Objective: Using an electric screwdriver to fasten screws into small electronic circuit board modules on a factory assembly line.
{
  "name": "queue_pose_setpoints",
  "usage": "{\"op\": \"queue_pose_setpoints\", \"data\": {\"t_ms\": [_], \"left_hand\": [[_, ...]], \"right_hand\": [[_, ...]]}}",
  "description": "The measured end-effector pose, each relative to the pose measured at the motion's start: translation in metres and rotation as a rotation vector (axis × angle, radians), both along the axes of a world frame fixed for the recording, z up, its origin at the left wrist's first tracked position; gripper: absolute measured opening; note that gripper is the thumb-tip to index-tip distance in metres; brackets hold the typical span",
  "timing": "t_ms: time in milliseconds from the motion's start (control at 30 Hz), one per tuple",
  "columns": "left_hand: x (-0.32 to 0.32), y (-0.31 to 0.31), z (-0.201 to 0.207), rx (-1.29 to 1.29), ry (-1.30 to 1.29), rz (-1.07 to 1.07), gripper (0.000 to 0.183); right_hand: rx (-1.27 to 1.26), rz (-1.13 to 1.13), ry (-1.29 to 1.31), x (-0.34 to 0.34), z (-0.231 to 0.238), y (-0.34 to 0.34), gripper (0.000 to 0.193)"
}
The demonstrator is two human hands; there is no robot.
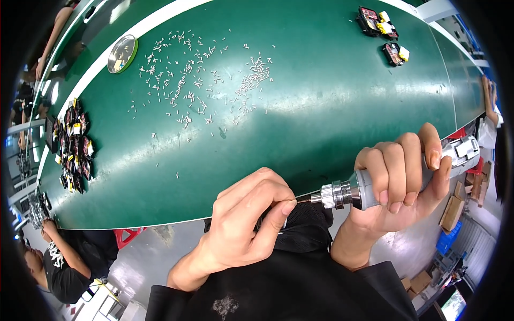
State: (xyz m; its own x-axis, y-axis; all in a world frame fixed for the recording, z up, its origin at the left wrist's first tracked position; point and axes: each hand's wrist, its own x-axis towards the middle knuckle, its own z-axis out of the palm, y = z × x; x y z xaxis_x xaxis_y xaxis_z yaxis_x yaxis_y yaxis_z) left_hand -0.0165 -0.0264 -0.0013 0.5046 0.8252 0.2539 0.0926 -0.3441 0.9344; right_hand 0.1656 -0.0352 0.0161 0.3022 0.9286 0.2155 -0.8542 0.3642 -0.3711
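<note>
My right hand [401,176] is wrapped round the grey body of an electric screwdriver [367,190], which lies sideways with its bit to the left. Its knurled metal collar [335,195] sticks out past my fingers. A thin dark bit [304,199] reaches from the collar to the fingertips of my left hand [249,219]. Thumb and forefinger of that hand pinch together at the bit's end. Whatever small thing lies between them is hidden, though a bit of something pale shows below the thumb. Both hands are at the near table edge, above my lap.
Many small silvery pin-like pieces [184,80] are scattered over the green table [321,107]. A round shallow dish [130,61] stands at the far left. Black units with yellow-white tags [75,142] are heaped at left; several more [393,53] lie far right. A co-worker [67,267] sits at left.
</note>
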Motion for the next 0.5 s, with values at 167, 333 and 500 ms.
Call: {"op": "queue_pose_setpoints", "data": {"t_ms": [167,333,500], "left_hand": [[0.005,0.000,-0.004,0.049,0.017,0.010,0.008],[0.011,0.002,0.001,0.051,0.090,-0.031,0.011],[0.016,0.009,0.003,0.150,0.104,-0.091,0.013]], "right_hand": [[-0.006,-0.021,0.017,0.006,-0.004,-0.002,0.017],[-0.019,-0.021,0.061,0.016,-0.008,-0.003,0.017],[-0.025,-0.020,0.086,0.024,-0.013,-0.007,0.022]]}}
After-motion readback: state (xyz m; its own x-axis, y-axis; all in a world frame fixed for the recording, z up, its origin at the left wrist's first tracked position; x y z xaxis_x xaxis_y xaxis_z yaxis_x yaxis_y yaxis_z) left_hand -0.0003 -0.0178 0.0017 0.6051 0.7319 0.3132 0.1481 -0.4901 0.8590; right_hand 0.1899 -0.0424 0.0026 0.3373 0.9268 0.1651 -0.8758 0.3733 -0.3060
